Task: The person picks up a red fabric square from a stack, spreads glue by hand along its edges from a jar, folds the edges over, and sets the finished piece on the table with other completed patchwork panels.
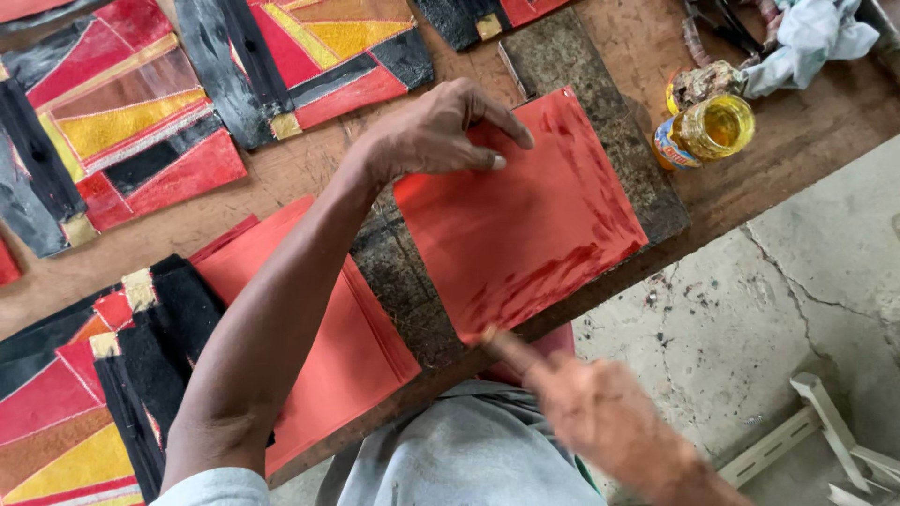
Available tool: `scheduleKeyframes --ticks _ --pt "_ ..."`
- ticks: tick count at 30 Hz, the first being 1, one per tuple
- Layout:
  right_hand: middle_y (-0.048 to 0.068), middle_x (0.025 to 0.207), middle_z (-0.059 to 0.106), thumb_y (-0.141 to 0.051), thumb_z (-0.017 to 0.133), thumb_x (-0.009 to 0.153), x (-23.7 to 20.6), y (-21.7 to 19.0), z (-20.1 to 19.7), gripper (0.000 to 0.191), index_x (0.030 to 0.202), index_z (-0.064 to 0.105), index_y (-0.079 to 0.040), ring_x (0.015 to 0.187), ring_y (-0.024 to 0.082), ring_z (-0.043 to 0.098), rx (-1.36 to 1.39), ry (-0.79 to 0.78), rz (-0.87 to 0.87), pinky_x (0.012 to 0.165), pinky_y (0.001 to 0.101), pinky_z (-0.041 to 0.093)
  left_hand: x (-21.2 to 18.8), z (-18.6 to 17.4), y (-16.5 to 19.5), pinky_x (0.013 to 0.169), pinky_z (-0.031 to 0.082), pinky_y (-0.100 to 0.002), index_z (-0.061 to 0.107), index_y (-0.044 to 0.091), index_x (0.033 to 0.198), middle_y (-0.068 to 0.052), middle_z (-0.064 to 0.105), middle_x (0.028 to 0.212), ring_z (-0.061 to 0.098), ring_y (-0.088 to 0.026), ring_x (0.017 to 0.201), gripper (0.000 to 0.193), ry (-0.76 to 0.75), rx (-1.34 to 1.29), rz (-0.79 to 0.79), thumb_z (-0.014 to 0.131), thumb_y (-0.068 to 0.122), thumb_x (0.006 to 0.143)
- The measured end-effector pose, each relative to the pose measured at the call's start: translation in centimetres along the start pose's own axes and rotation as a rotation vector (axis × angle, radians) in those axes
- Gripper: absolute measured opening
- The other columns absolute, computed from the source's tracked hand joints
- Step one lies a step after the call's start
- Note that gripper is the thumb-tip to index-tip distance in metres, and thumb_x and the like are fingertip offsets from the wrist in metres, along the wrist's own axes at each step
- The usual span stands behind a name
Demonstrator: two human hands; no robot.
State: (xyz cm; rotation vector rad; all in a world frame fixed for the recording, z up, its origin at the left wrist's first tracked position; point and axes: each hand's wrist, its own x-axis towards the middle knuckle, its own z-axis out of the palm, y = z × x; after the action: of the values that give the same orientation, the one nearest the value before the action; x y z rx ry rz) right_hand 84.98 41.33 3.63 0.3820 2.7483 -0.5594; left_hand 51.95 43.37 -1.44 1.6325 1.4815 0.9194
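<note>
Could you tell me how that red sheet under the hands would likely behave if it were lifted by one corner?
The red sheet looks thin and lies flat on the dark slab, so it would probably droop. Its glossy, wet-looking streaks suggest it may be tacky or slippery. The left hand pins its top edge, the right hand touches its near edge, hinting it slides easily.

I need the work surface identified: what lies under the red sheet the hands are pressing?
Under the red sheet lies a dark, stained board; its middle is covered.
</note>
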Motion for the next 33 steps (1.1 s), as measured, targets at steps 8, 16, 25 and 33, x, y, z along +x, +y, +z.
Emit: scheduleKeyframes --ticks 8,16,25,33 --pt "0.013 0.059 0.063 -0.001 0.059 0.076 1.0 1.1 -0.8 0.103 0.165 0.022 -0.037 0.049 0.024 0.061 0.398 -0.24 0.031 0.05 0.0409 0.057 0.9 0.5 -0.1 0.088 0.061 -0.027 0.076 0.01 0.117 -0.004 0.08 0.108 0.074 -0.01 0.099 0.032 -0.032 -0.155 -0.016 0.074 0.008 0.085" --pt "0.02 0.08 0.066 -0.019 0.062 0.089 -2.6 11.0 -2.6 0.082 0.162 0.023 -0.026 0.057 0.033 0.064 -0.177 0.18 0.366 0.055 0.049 0.056 1.6 0.1 3.2 0.081 0.061 -0.03 0.078 0.011 0.111 -0.004 0.081 0.1 0.077 -0.012 0.092 0.031 -0.047 -0.022 -0.116 0.074 0.012 0.08" --pt "0.012 0.09 0.067 -0.021 0.049 0.1 -2.3 10.7 -3.7 0.075 0.165 0.019 -0.041 0.066 0.029 0.07 -0.196 -0.156 0.448 0.065 0.0459 0.06 3.8 -0.6 8.7 0.079 0.058 -0.037 0.079 0.007 0.109 -0.014 0.075 0.1 0.072 -0.025 0.094 0.033 -0.094 0.269 0.153 0.074 0.009 0.076" --pt "0.002 0.106 0.072 -0.028 0.075 0.088 -3.7 13.6 -7.2 0.026 0.112 0.067 -0.023 0.086 0.019 0.072 0.288 0.526 -0.068 0.073 0.0315 0.058 2.8 0.5 15.3 0.093 0.056 -0.037 0.067 0.01 0.134 -0.01 0.068 0.14 0.066 -0.029 0.114 0.064 -0.188 0.226 0.252 0.063 -0.007 0.073"
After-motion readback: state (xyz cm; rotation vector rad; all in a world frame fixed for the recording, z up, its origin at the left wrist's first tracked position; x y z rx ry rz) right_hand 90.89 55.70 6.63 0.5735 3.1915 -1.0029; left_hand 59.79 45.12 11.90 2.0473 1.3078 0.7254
